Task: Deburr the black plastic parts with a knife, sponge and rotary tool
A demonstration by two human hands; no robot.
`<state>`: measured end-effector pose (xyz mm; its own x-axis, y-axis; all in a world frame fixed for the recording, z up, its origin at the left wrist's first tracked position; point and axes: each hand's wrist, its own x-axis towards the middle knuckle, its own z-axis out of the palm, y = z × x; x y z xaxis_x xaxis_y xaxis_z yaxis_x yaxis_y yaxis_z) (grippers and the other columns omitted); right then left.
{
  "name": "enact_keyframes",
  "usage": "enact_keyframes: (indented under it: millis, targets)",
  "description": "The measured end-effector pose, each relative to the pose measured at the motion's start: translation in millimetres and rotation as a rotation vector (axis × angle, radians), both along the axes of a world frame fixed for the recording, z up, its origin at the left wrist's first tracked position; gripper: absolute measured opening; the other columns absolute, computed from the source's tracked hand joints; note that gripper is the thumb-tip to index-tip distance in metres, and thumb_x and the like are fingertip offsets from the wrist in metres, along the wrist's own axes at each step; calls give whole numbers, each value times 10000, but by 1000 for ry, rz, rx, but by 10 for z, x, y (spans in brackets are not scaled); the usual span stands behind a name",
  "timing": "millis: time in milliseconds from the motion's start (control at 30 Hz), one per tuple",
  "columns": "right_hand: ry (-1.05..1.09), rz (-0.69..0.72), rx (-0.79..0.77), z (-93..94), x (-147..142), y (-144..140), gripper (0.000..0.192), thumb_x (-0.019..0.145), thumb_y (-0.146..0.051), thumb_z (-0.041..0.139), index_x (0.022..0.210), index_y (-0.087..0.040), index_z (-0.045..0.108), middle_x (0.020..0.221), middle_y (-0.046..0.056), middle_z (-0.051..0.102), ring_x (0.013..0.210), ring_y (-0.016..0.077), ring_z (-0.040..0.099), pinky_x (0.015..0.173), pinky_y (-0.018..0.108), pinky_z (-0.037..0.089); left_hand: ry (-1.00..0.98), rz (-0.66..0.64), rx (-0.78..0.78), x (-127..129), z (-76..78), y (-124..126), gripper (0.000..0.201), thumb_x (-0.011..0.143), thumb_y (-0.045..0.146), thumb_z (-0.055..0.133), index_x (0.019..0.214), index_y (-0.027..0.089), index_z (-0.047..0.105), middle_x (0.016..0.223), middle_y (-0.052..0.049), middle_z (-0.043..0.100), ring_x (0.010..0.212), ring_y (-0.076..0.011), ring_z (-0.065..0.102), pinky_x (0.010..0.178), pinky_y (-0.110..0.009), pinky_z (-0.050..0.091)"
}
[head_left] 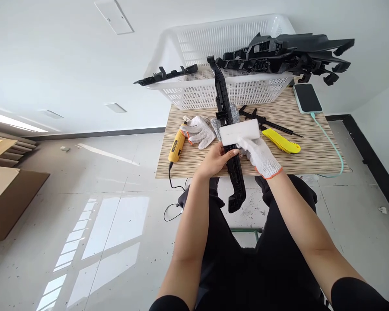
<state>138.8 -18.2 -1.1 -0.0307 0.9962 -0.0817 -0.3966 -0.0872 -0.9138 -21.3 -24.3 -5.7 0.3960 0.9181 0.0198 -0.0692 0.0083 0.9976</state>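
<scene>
A seated person works at a small table [194, 166] with a striped, woven-looking top, seen from their own head. The bare left hand [214, 160] is closed around the middle of a long black plastic trim piece [228, 129] — a narrow, ribbed moulding with clips. It lies from twelve o'clock, near the basket, down to six o'clock, where its curved end hangs over the table edge above the lap. The right hand [258, 154], in a white knit glove with an orange cuff, grips a white rectangular block [240, 131] and presses it flat across the trim piece just above the left hand.

This looks like a rubbing or smoothing pass along the moulding; the next move would call for a steady left-hand hold while the block slides along its length.

At nine o'clock lie a yellow corded tool [177, 147] and a spare knit glove [199, 130]. At three o'clock, a yellow utility knife [281, 141] with a smooth plastic body, and thin black strips [266, 122]. At twelve o'clock stands a white lattice basket [220, 65] carrying more black mouldings [288, 54]. At two o'clock, a phone [307, 97] on a pale green cable.
</scene>
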Motion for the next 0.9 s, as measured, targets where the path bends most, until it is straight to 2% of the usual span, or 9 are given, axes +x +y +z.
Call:
enact_keyframes:
  millis: [100,233,333,467,567,700,900]
  targets:
    - [47,-96,-16,-9,6,7,286,686,-447,803,744,-229,626,666,-32,616,634,141,600,597,278,541,2,-13,-23,3,5,-4,460,800,561,780,998,170,639,966,-79,765,900,-210,724,812,-346,581]
    - [-32,-57,-11,-11,1,6,261,668,-382,822,723,-222,622,654,-33,605,596,122,572,559,256,525,7,-7,5,2,-5,-1,472,790,563,787,1029,179,653,997,-82,763,966,-233,719,845,-359,576]
    - [27,-133,-9,11,-13,2,264,688,-405,797,700,-231,599,623,-32,579,601,140,587,539,272,532,20,-13,-9,-1,-17,2,449,810,559,771,1003,172,649,968,-80,757,929,-225,716,833,-360,569]
    - [-13,-80,-38,38,-10,-10,267,665,-376,817,701,-224,601,615,-27,581,616,153,606,518,271,530,-9,-12,1,-3,-18,1,477,797,551,788,1055,174,650,994,-75,754,964,-221,707,867,-353,559]
    - [41,-120,-69,44,17,-15,262,659,-375,805,741,-217,613,629,-35,590,617,148,607,542,281,560,-7,-22,-28,-6,-10,1,459,812,548,776,1029,165,645,966,-65,750,920,-201,704,846,-336,556]
    - [40,-58,-81,44,45,-27,265,628,-336,819,744,-209,617,656,-30,618,630,144,614,579,289,585,-36,-31,-31,-19,-5,8,480,805,550,783,1050,164,634,999,-74,758,937,-201,704,852,-331,551]
    - [30,-48,-87,39,46,-36,272,632,-351,816,785,-205,645,656,-28,620,637,150,627,561,280,583,-45,-45,-31,-28,-4,12,459,825,547,767,1037,166,622,959,-73,761,922,-207,715,838,-336,551]
